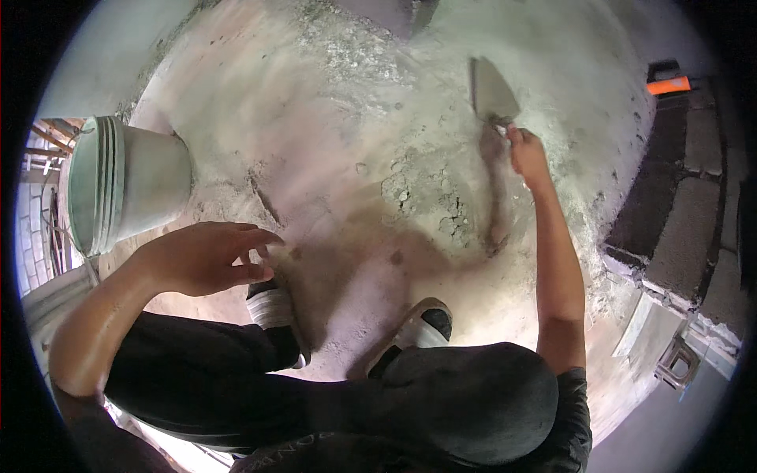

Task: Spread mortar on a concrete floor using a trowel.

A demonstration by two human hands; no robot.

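My right hand (528,156) grips the handle of a pointed masonry trowel (494,88), its grey blade stretched away from me over the dusty floor. Below the blade, a crumbly patch of grey mortar (426,193) lies on the ground, cracked and lumpy. My left hand (211,257) hangs in the air above my left foot, fingers half bent and apart, with nothing in it. The trowel's dark shadow falls to the near side of it. Whether the blade touches the floor I cannot tell.
On the left a pale bucket (150,181) lies tipped on its side. A low wall of grey blocks (682,229) runs along the right, with an orange object (669,85) on top. My sandalled feet (422,327) stand close in front. Rough debris (355,59) covers the far floor.
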